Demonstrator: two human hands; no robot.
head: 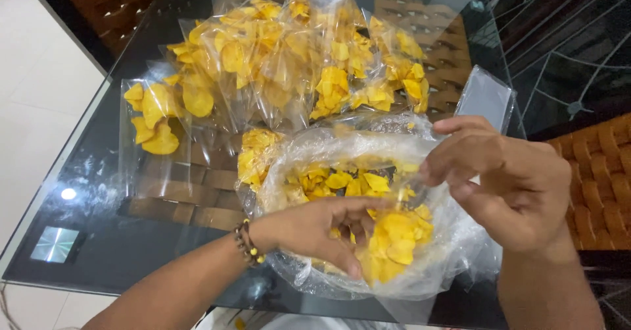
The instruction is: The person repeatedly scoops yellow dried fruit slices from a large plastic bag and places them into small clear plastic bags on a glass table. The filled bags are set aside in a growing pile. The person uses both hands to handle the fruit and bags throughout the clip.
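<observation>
Head view, looking down on a glass table (92, 192) with a dark frame.

Large clear plastic bag (434, 258): sits at the near edge of the table, mouth open upward, walls crumpled and rolled down. Holds loose yellow chips (342, 180), thin, curled, irregular; they cover the bottom of the bag.

Small clear bag (394, 238): held inside the mouth of the large bag, on its near right side. Partly filled with the same yellow chips, packed toward its lower end. Top end open.

Left hand (315, 228): reaches into the large bag from the near left, fingers curled closed around the lower side of the small bag, thumb on top. Beaded bracelet (248, 243) on the wrist.

Right hand (506, 179): over the right rim of the large bag, fingers partly bent, thumb and forefinger pinching the upper edge of the small bag's film. Remaining fingers loose.

Filled packets (282, 54): a heap of small clear bags of chips, toward the far edge of the table, overlapping. One flat packet (154, 129) lies apart toward the left edge, only its upper part filled.

Stack of empty clear bags (485, 96): flat, near the right edge, just beyond the right hand.
</observation>
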